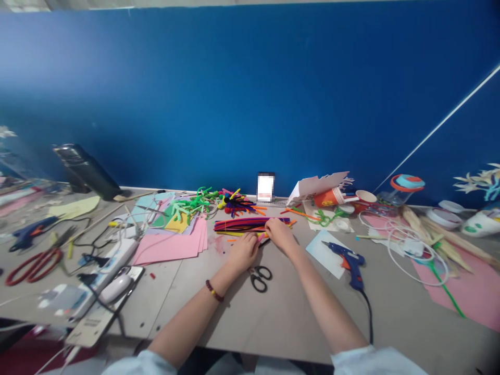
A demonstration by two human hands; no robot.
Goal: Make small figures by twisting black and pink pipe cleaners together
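Fingers of the left hand (245, 252) and the right hand (278, 233) were bent and close to each other, at the near side of a bunch of pipe cleaners (242, 225). A small pink bit (261, 236) showed between the two hands. The fingertips were too small to see well, so I could not tell if they were pinched tight or a little apart. The pipe cleaners were red, purple and yellow, and they lay side by side on the counter (289, 323). Black-handled scissors (261, 278) lay just beside the left hand.

A phone (265, 187) stood by the blue wall (234, 104). Blurry squares covered its screen, so I could not read any words on it. Dark marks on the torn paper (320, 185) were too small to read. An orange paper cup (327, 198) had yellow marks on it, but they were fuzzy too. On the left, a white mouse (116, 288) lay on a flat pale thing (91, 328) with tiny dark print, too small to read. A blue glue gun (353, 263) lay to the right of the right hand, with its tip over pale blue paper (326, 258).
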